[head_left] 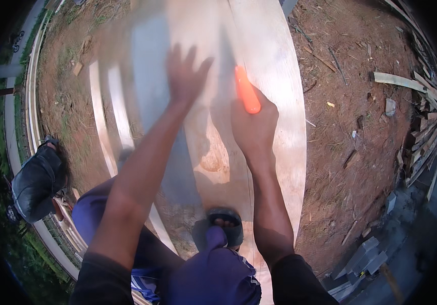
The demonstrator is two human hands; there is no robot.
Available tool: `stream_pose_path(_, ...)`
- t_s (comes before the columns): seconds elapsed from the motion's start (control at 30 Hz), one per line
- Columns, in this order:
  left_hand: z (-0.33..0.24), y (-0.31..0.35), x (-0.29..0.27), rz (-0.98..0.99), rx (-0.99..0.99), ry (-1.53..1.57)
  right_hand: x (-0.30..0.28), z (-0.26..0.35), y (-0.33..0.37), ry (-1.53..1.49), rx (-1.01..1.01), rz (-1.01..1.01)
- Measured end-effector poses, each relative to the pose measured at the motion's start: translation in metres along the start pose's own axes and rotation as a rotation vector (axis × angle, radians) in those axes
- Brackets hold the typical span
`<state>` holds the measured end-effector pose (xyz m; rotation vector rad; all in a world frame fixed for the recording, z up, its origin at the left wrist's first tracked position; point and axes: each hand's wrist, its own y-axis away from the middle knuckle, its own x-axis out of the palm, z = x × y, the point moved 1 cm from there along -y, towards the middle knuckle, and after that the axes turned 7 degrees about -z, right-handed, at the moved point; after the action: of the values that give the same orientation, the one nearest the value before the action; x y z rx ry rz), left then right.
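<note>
A long pale plywood sheet [274,46] runs away from me, with a thin line along its length. My right hand [255,124] is wrapped round the orange handle [247,94] of what looks like a handsaw. Its blade is hard to make out, seen nearly edge-on, and a narrow dark shadow falls beside it on the sheet. My left hand [187,76], slightly blurred, is to the left with fingers spread, over or on the sheet; contact is unclear. One foot in a dark sandal [224,223] rests on the sheet nearer to me.
Pale wooden strips [119,107] lie on the ground at left. A person in dark clothes [39,178] bends over beside long boards [31,96] at far left. Scrap wood [429,137] is heaped at right, with grey blocks [363,259] at lower right. Brown soil surrounds the sheet.
</note>
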<state>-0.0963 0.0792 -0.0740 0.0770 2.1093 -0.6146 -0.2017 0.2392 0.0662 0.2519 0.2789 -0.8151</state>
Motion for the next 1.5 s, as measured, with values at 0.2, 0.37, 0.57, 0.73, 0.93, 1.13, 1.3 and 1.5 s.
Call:
stream_pose_path(0.2, 0.002, -0.009, -0.006, 0.006, -0.039, 0.039, -0.014, 0.005, 0.037, -0.045, 0.077, -0.003)
stream_pose_path(0.37, 0.014, 0.005, -0.009, 0.007, -0.032, -0.025, -0.086, -0.002, 0.138, -0.021, 0.084, 0.038)
stream_pose_path(0.57, -0.011, -0.007, -0.002, 0.019, -0.036, 0.026, 0.012, 0.015, -0.039, 0.13, 0.018, 0.073)
stream_pose_path(0.73, 0.014, 0.0, -0.013, -0.003, -0.05, 0.029, -0.032, -0.006, 0.081, -0.037, 0.058, 0.011)
stream_pose_path(0.93, 0.007, 0.001, -0.007, -0.012, -0.017, -0.024, -0.068, -0.01, 0.107, -0.018, 0.074, 0.045)
stream_pose_path(1.13, -0.006, -0.005, -0.007, 0.025, -0.083, 0.045, 0.01, 0.021, -0.027, 0.099, 0.065, 0.081)
stream_pose_path(1.3, 0.005, -0.002, -0.024, 0.033, -0.088, 0.073, -0.066, -0.003, 0.131, -0.023, 0.204, 0.017)
stream_pose_path(1.5, -0.006, -0.007, -0.038, 0.018, -0.08, 0.096, -0.029, -0.015, 0.066, -0.083, 0.189, -0.146)
